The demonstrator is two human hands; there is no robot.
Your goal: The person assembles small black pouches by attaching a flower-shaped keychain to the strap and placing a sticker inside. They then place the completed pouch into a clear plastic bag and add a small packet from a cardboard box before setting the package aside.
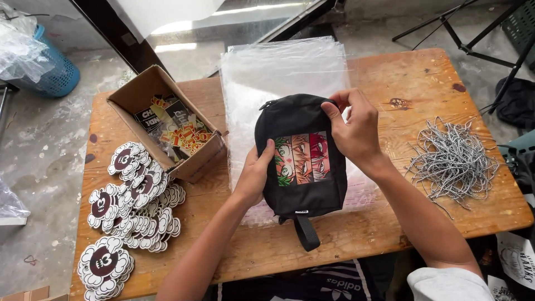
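Lying at the tabletop's left edge: flower-shaped stickers, then an open cardboard box toward the back-left corner. Resting mid-table on a stack of clear plastic bags: a black pouch, long axis running front to back, strap toward the near edge. Gripping its lower-left side: left hand, fingers wrapped, thumb on the printed panel. Pinching its top-right corner: right hand, fingers curled. Heaped near the right edge: speckled cords.

Bare wooden table far right; cardboard box and stickers crowd left, cord pile right.
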